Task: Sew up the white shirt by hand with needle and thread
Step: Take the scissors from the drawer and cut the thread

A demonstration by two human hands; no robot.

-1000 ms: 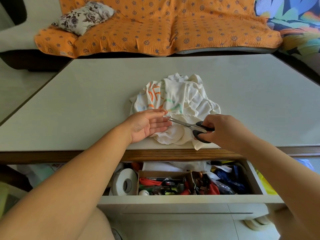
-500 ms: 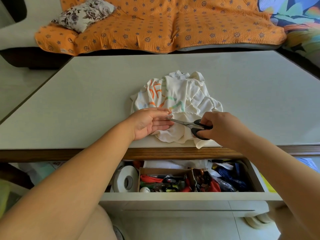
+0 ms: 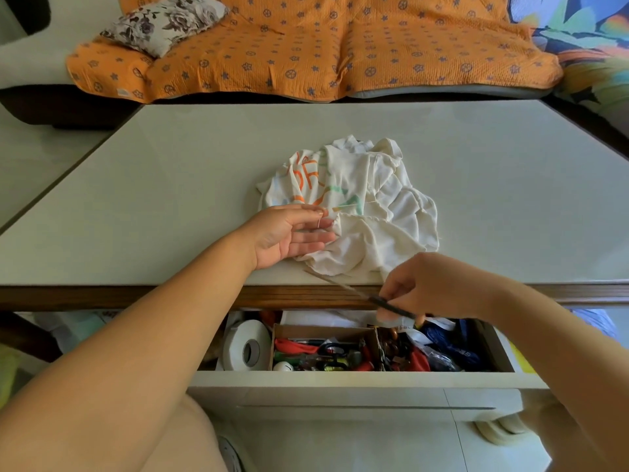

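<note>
White shirt (image 3: 371,233) on table (image 3: 170,199), left hand (image 3: 282,235) pinching thread (image 3: 320,221), right hand (image 3: 432,284) gripping scissors (image 3: 360,294), open drawer (image 3: 340,378) holding tape roll (image 3: 238,342)

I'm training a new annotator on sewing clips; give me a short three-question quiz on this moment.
1. True or false: the drawer is shut.
2. Which hand holds the scissors? A left, B right.
3. Fill in: the left hand pinches a ___ beside the shirt.
Key: 1 false, the drawer stands open. 2 B, the right hand, at the table's front edge. 3 thread.
</note>
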